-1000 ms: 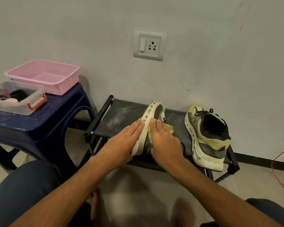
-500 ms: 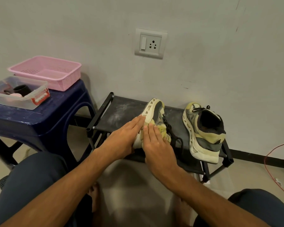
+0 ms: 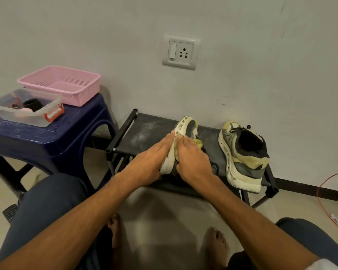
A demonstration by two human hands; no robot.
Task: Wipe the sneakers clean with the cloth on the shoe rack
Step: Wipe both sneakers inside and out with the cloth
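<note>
The sneaker (image 3: 186, 125) is tipped on its side at the middle of the shoe rack (image 3: 144, 131). Its sole is braced by the flat left hand (image 3: 146, 164), grip apart, presumably against sliding. The cloth (image 3: 198, 142) is pressed onto its upper by the right hand (image 3: 193, 162), fingers (image 3: 185, 142) straight, nothing clamped. The second sneaker (image 3: 242, 154) stands at the right end.

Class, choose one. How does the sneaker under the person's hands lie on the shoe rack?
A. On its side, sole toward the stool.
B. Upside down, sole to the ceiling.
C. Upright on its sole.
A: the sneaker lies on its side, its white sole, under the left hand, facing the blue stool; the right hand presses the cloth on its upper.
</note>
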